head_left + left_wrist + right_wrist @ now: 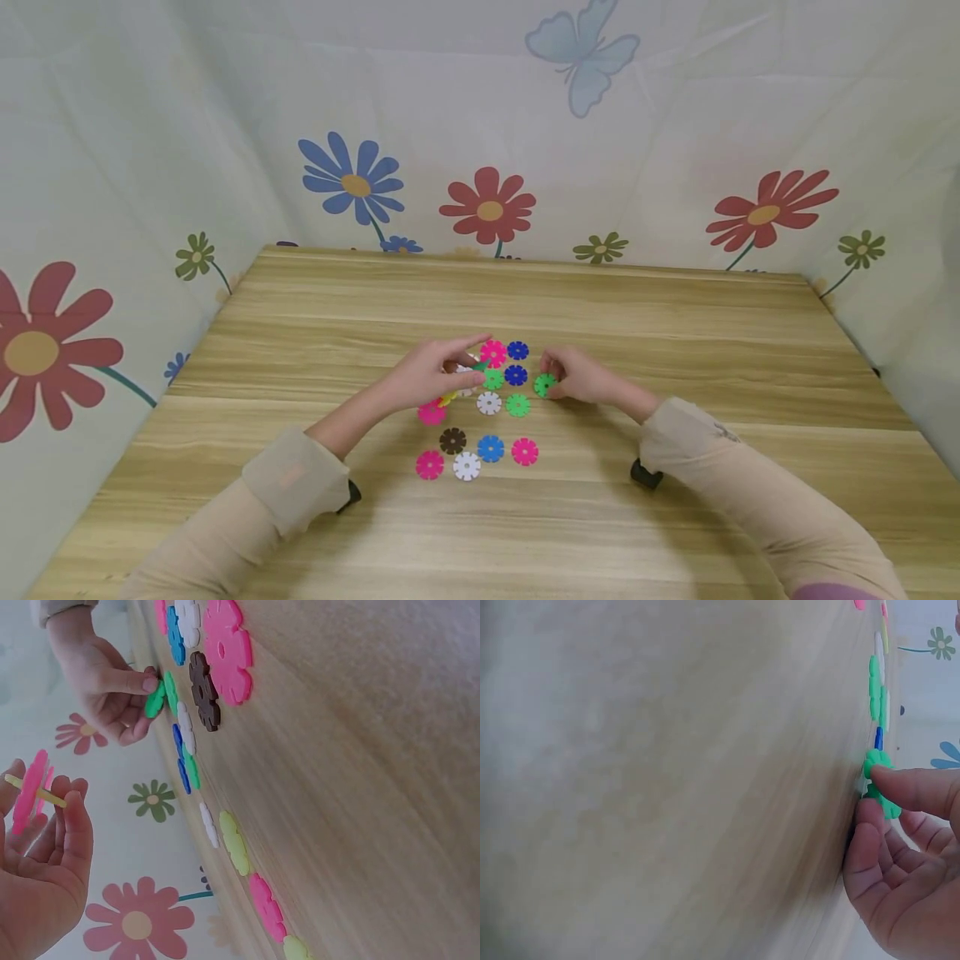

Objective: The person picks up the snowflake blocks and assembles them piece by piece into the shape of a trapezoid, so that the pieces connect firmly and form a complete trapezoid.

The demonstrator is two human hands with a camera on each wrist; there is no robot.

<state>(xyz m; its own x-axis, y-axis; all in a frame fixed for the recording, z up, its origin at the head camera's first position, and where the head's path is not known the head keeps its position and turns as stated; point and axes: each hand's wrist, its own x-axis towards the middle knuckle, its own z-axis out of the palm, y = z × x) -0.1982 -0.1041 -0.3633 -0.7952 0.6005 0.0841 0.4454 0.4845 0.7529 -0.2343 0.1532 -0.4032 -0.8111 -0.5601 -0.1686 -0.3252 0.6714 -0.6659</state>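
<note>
My left hand [435, 371] is over the left part of a group of flower-shaped plastic discs, thumb and fingers pinching a small joined piece. The left wrist view shows this piece as a pink disc [30, 793] crossed by a yellow disc [51, 797]. On the right side of the group, my right hand [581, 375] pinches a green notched disc [545, 385] between thumb and fingers, low over the table. Closest to that disc lie two dark blue discs [516, 375] and a light green disc [517, 406].
Nearer me on the wooden table [600, 533] lie a brown disc [452, 441], a light blue disc [491, 448], a white disc [467, 467] and pink discs [525, 452]. A flower-printed curtain [637, 167] hangs behind the table and along its sides.
</note>
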